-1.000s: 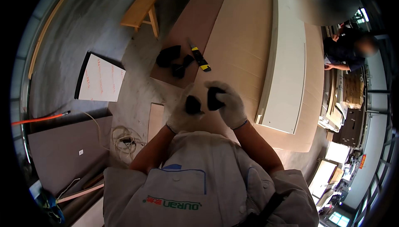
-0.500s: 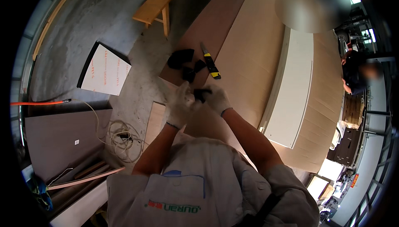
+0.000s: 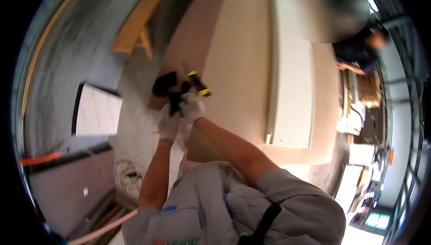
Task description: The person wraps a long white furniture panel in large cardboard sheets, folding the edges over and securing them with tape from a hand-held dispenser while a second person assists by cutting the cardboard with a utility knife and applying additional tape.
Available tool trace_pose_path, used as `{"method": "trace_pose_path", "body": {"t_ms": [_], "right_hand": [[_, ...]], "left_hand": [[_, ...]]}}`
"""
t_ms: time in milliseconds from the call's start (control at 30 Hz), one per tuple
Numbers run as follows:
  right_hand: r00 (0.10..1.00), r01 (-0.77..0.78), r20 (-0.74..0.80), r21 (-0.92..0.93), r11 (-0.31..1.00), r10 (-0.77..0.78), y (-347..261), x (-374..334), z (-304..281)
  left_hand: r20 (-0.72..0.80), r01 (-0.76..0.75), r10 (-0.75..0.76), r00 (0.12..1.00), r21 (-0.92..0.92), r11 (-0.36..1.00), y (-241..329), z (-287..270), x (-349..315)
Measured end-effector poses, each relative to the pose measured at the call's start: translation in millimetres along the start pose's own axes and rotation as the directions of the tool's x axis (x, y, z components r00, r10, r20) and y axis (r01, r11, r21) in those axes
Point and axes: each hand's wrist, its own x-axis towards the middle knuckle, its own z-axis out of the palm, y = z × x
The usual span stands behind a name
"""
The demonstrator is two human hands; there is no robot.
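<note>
Both of my hands wear whitish work gloves and meet at the near left corner of a large cardboard-covered surface. My left hand (image 3: 168,127) and my right hand (image 3: 193,107) pinch a small black piece (image 3: 174,106) between them; blur hides the finger details and the material. Just beyond them lies a larger black piece (image 3: 164,84), with a smaller black scrap (image 3: 185,86) beside it. A utility knife (image 3: 198,83), black with yellow bands and its blade out, rests past my right hand, pointing away.
A long white panel (image 3: 292,83) lies on the cardboard (image 3: 242,65) to the right. At far left are a wooden bench (image 3: 139,20), a white board (image 3: 98,112) with red marks, a coiled cable (image 3: 129,176) and a brown panel (image 3: 74,186). A person (image 3: 359,54) stands at far right.
My view has swung, so the surface, knife and panel appear shifted left. Both hands have stayed together around the small black piece. The person at the right now shows nearer the white panel.
</note>
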Motion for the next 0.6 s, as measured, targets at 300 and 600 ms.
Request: {"method": "trace_pose_path", "body": {"t_ms": [300,600], "right_hand": [[0.984,-0.138,-0.088,0.162,0.977,0.153,58,-88,-146],[0.856,-0.169,-0.449,0.222,0.96,0.255,188,-240,-263]], "left_hand": [[0.353,0.162,-0.163,0.921,0.033,0.986,-32,33,-92],[0.559,0.333,-0.162,0.813,-0.219,0.917,84,8,-72]]}}
